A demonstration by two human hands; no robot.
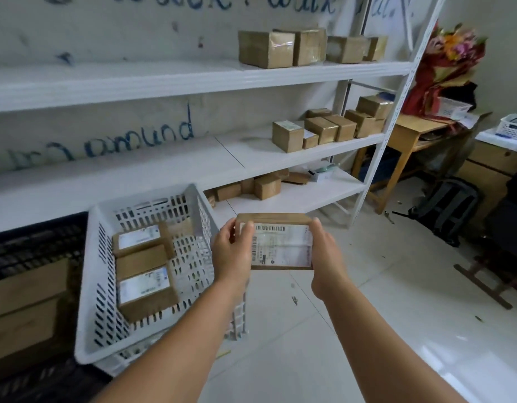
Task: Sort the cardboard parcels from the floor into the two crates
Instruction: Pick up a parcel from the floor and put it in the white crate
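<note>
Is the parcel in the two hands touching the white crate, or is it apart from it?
Cannot tell. In the head view the parcel, held between left hand and right hand, sits right of the white crate; the left hand covers its near edge.

Centre of frame: flat cardboard parcel (277, 242), barcode label facing up, held at its short ends between left hand (232, 251) and right hand (328, 257), above the floor (382, 315). Lower left: white crate (103, 286) containing two labelled parcels (144, 269). Far left: black crate (24, 245), boxes inside. Upper frame: white shelves (193, 80) stocked with boxes.
</note>
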